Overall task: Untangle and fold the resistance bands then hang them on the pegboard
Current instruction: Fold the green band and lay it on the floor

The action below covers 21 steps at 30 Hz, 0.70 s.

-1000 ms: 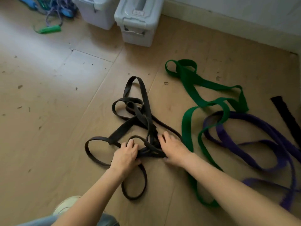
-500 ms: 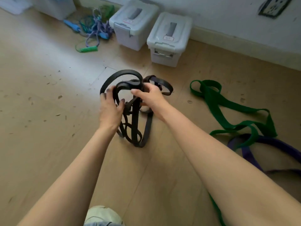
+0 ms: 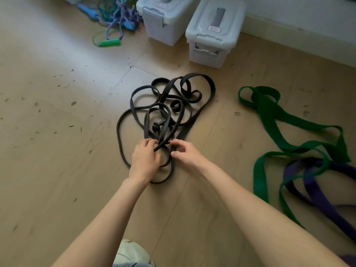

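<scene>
Head view: we find the black band [image 3: 165, 112] lying on the wooden floor [image 3: 57, 170] in a loose tangle of loops, a small knot near its middle. The left hand [image 3: 144, 160] pinches a strand at the near edge with curled fingers; the right hand [image 3: 183, 153] hovers just beside it, fingers bent, and we cannot tell whether it holds anything. The green band [image 3: 279, 120] and purple band [image 3: 316, 191] lie overlapped to the right, untouched. No pegboard is visible. We judge untangling barely begun; folding and hanging remain.

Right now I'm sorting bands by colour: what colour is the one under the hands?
Black, seen clearly in the head view.
</scene>
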Each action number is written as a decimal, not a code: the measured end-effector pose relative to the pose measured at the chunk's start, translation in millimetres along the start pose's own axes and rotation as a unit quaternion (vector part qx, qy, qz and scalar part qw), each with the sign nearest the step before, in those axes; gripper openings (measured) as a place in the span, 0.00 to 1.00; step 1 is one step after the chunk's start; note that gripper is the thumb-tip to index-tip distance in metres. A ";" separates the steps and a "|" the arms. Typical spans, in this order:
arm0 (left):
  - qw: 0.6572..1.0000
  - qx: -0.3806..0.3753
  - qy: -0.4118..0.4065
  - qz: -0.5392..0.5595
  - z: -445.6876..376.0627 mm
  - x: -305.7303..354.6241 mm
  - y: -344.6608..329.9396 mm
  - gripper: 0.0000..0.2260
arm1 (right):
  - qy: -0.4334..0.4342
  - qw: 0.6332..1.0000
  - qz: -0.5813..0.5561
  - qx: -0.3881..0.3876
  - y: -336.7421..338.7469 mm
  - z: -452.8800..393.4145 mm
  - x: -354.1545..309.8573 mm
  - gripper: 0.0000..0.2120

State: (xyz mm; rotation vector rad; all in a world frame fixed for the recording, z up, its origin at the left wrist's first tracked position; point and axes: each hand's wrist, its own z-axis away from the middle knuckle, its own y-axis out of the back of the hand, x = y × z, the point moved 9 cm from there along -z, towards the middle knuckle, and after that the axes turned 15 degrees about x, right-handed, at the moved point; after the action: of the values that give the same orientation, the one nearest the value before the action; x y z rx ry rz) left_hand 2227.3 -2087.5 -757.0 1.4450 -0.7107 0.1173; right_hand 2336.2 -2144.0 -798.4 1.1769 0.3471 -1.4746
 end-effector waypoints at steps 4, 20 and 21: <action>0.997 0.015 -0.074 -0.028 25.5 35.6 -12.9 0.16 | -0.029 0.985 0.043 0.164 89.2 24.1 34.0 0.13; 0.949 -0.219 -0.225 0.039 122.2 180.0 -121.7 0.29 | -0.187 0.870 0.230 0.393 339.5 93.7 141.9 0.32; 0.948 -0.220 -0.223 0.063 123.3 190.7 -124.1 0.33 | -0.134 0.891 0.220 0.375 332.1 90.2 129.0 0.28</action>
State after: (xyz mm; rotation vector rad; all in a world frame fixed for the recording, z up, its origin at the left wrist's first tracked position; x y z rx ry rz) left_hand 2392.5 -2286.1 -771.7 0.9992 -1.1209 -0.2672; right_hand 2605.1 -2385.4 -731.5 1.4891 -0.7108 -1.3571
